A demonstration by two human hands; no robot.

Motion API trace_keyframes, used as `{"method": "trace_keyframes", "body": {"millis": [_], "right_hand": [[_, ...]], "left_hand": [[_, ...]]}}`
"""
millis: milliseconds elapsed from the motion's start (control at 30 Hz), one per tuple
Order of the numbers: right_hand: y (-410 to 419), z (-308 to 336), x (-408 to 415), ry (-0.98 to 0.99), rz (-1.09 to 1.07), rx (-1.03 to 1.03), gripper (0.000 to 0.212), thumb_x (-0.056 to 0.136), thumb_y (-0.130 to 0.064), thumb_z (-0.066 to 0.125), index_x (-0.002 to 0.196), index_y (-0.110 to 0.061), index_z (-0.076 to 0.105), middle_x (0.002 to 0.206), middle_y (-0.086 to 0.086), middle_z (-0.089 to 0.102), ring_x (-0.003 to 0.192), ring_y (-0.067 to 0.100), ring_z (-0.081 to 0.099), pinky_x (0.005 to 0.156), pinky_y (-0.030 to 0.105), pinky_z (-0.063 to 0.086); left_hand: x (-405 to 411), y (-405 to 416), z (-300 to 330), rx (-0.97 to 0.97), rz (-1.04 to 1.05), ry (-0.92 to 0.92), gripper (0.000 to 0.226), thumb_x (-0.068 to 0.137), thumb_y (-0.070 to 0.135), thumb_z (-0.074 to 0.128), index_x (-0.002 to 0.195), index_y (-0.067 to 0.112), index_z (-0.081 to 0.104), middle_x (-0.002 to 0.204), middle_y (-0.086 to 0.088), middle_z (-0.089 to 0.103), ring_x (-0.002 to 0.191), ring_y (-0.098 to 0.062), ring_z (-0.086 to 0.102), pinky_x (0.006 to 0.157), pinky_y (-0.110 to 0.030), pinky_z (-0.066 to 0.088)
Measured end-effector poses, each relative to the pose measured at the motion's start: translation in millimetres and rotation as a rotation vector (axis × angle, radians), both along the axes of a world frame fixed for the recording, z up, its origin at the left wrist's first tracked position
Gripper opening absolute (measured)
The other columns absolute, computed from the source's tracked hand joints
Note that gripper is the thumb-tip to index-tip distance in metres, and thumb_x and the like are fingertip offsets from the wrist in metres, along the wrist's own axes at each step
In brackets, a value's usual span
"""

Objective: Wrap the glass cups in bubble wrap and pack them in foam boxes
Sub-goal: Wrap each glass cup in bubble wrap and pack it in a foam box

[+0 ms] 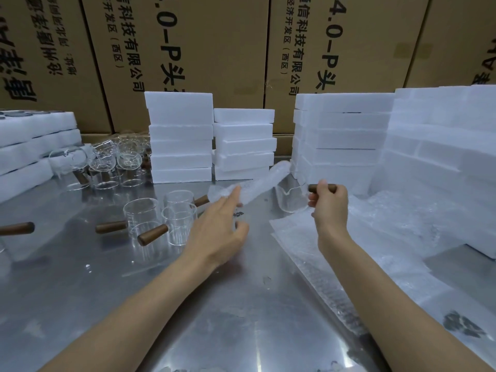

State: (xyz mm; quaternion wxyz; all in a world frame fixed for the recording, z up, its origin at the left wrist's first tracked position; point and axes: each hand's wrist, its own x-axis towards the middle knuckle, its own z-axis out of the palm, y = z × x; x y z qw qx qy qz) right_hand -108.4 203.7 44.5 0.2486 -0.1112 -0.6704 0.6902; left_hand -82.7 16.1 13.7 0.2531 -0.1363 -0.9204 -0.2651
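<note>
My right hand (328,208) grips the brown wooden handle of a clear glass cup (291,196), held just above the steel table. My left hand (217,229) reaches forward with fingers extended, touching a blurred sheet of bubble wrap (257,187) that stretches from its fingertips up toward the cup. Three more glass cups with wooden handles (161,221) stand to the left of that hand. Sheets of bubble wrap (349,242) lie flat under and right of my right hand.
Stacks of white foam boxes (181,138) stand at the back centre, with taller stacks (346,135) at the right and foam trays (32,146) at the left. Several stacked glass cups (115,162) sit back left. Cardboard cartons (214,49) wall off the rear.
</note>
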Motion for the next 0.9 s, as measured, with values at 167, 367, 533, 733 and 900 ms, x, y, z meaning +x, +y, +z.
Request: {"method": "trace_keyframes", "body": {"millis": [167, 367, 533, 733, 900], "right_hand": [[9.0, 7.7, 0.3, 0.089, -0.117, -0.256, 0.020, 0.100, -0.031, 0.037, 0.091, -0.016, 0.046, 0.074, -0.006, 0.050, 0.065, 0.009, 0.045, 0.062, 0.023, 0.035], [14.2, 14.0, 1.9, 0.141, -0.107, -0.389, 0.022, 0.100, -0.028, 0.038, 0.102, -0.010, 0.050, 0.071, -0.006, 0.049, 0.064, 0.008, 0.041, 0.064, 0.021, 0.035], [9.7, 13.0, 3.0, 0.164, -0.070, -0.343, 0.019, 0.100, -0.029, 0.040, 0.092, -0.014, 0.049, 0.070, -0.005, 0.048, 0.060, 0.007, 0.040, 0.060, 0.021, 0.034], [5.3, 14.5, 5.9, 0.218, -0.014, -0.268, 0.022, 0.098, -0.027, 0.042, 0.080, -0.016, 0.047, 0.069, -0.002, 0.046, 0.058, 0.009, 0.038, 0.059, 0.022, 0.033], [-5.5, 17.9, 16.3, 0.440, 0.014, -0.017, 0.023, 0.096, -0.022, 0.046, 0.073, -0.019, 0.044, 0.065, -0.008, 0.050, 0.058, 0.001, 0.045, 0.062, 0.020, 0.037]], "left_hand": [[0.7, 3.2, -2.6, -0.305, 0.123, 0.036, 0.030, 0.101, 0.037, 0.039, 0.111, 0.025, 0.064, 0.098, 0.000, 0.070, 0.099, -0.029, 0.061, 0.069, -0.033, 0.044], [0.9, 11.3, 8.9, -0.595, 0.199, 0.012, 0.042, 0.093, 0.058, 0.044, 0.104, 0.025, 0.068, 0.102, -0.001, 0.067, 0.097, -0.026, 0.063, 0.066, -0.028, 0.031], [3.2, 12.2, 12.7, -0.600, 0.052, 0.085, 0.043, 0.090, 0.059, 0.048, 0.096, 0.024, 0.073, 0.097, 0.007, 0.058, 0.092, -0.016, 0.052, 0.063, -0.027, 0.028], [4.0, 7.2, 1.8, -0.086, -0.080, -0.109, 0.035, 0.073, 0.061, 0.069, 0.065, 0.027, 0.066, 0.075, 0.012, 0.063, 0.071, -0.002, 0.053, 0.064, -0.027, 0.043], [2.4, 9.1, 1.7, 0.290, -0.165, -0.391, 0.032, 0.083, 0.046, 0.068, 0.057, 0.028, 0.068, 0.049, 0.012, 0.059, 0.046, -0.004, 0.048, 0.054, -0.021, 0.039]]}}
